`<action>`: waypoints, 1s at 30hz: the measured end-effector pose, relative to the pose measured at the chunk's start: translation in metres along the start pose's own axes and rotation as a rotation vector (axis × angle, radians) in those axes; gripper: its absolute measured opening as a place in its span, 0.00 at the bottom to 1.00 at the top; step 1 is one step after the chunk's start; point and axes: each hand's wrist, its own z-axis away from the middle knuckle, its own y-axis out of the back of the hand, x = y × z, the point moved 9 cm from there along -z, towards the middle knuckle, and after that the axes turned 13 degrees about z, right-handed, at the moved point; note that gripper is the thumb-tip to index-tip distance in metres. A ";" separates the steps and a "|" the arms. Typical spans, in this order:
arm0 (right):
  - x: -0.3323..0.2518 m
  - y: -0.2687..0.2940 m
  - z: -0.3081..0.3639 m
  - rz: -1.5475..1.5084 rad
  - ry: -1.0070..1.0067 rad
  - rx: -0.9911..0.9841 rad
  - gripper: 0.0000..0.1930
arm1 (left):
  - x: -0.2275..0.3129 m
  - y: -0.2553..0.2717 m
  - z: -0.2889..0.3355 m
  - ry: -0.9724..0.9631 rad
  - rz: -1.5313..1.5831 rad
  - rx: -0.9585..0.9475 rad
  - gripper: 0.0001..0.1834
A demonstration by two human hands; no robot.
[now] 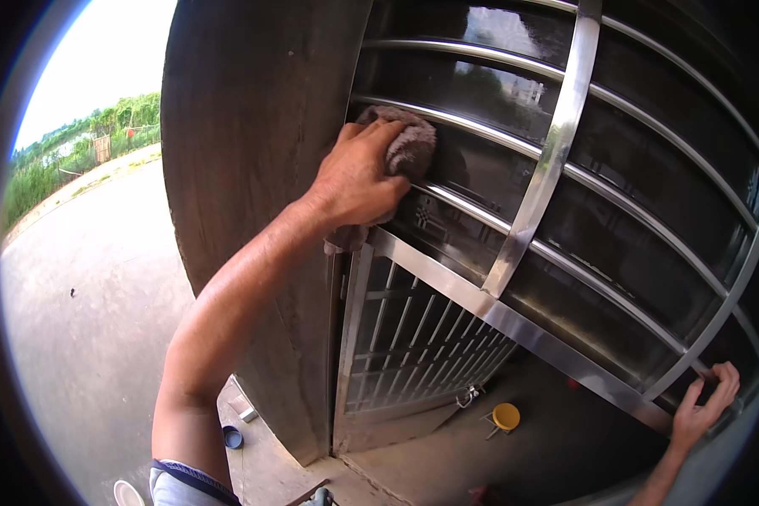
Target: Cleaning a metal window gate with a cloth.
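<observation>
My left hand (358, 177) is closed on a fuzzy brownish-grey cloth (415, 145). It presses the cloth against the left end of a shiny metal grille (552, 156), over its horizontal bars and the dark glass behind them. Part of the cloth hangs below the wrist, beside the pillar. At the lower right my right hand (707, 405) has its fingers curled round a metal bar (702, 368) near the grille's lower corner. How far the fingers wrap round is partly hidden.
A dark pillar (253, 169) stands left of the grille. Below, a barred metal door (430, 337) stands ajar. A yellow-topped stool (506, 416) is on the floor far beneath. A blue container (233, 437) and a white bucket (127, 493) stand at the lower left.
</observation>
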 end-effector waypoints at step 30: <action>-0.022 0.015 -0.019 -0.036 -0.001 -0.122 0.15 | 0.096 -0.039 0.004 -0.278 -0.100 -0.711 0.36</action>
